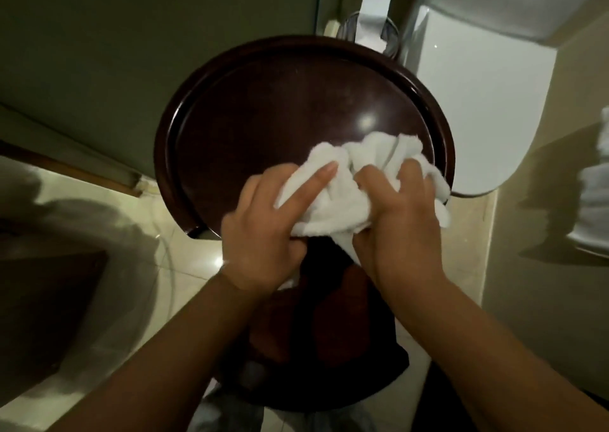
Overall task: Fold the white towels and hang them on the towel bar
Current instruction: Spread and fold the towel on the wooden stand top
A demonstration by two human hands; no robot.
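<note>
Left hand (260, 230) closed on bunched white towel (333, 200), forefinger laid along it; right hand (398, 220) gripping the other side, over the round dark worktop (184, 128). Probably soft, light, limp: best pinched at corners, once found.

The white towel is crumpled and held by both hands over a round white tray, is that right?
Not quite. The white towel is crumpled and gripped by the left hand and the right hand, but the round tray under it is dark brown, not white. The head view shows this.
</note>
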